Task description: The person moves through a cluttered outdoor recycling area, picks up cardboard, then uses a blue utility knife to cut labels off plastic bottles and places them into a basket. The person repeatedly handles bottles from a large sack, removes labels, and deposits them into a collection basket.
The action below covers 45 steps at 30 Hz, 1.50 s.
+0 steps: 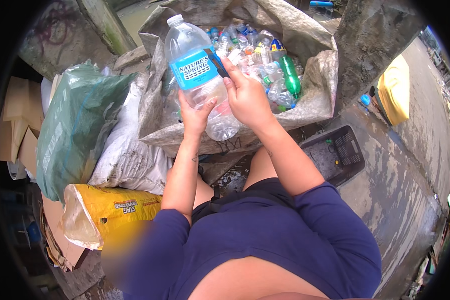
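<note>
A large clear plastic water bottle (217, 99) with a blue label and a white cap is held tilted over a big woven sack (318, 101). My left hand (195, 114) grips the bottle below its label. In my right hand (245, 92) is a cutter knife (215, 62) with a blue and dark handle, its front end lying against the label's right edge. Inside the open sack are many small plastic bottles (247, 52) and a green plastic bottle (290, 77).
A dark plastic crate (354, 150) stands on the wet concrete to the right. Filled green (75, 123) and white (131, 157) sacks, a yellow sack (131, 202) and cardboard (22, 108) lie at the left. Concrete posts (371, 45) flank the big sack.
</note>
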### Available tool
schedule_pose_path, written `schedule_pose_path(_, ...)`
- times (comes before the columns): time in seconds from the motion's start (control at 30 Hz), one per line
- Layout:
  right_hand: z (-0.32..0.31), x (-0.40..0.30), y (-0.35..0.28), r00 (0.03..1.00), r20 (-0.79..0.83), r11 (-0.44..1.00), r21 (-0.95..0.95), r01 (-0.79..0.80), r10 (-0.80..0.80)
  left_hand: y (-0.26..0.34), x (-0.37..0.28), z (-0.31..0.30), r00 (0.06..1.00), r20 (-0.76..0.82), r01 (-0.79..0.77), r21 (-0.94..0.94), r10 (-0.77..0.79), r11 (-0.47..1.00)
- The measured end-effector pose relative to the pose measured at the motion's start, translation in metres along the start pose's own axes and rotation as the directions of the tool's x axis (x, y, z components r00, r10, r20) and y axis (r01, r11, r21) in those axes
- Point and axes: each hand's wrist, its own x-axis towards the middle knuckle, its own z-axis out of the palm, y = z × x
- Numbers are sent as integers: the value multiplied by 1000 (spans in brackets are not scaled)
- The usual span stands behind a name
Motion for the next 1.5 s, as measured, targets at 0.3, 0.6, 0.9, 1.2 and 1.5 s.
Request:
schedule_pose_path(0.3,-8,-26,-1,986,144,992,-108,-71,86,7,9,-8,999,-28,17,-25,-18,1000)
schedule_pose_path(0.6,-19,8,13,974,-38,946,251,-207,223,21,12,-11,977,32,214,-65,-212,975)
schedule_pose_path(0.9,-33,-10,9,995,98,971,-237,28,-4,33,15,-6,960,186,269,-417,-208,868)
schedule_pose_path(1.2,-24,-19,8,995,72,925,-378,-31,63,29,11,1,965,176,248,-372,-194,895)
schedule_pose_path(1.5,-3,-18,21,999,-23,949,-309,-54,49,19,7,4,951,198,302,-420,-238,856)
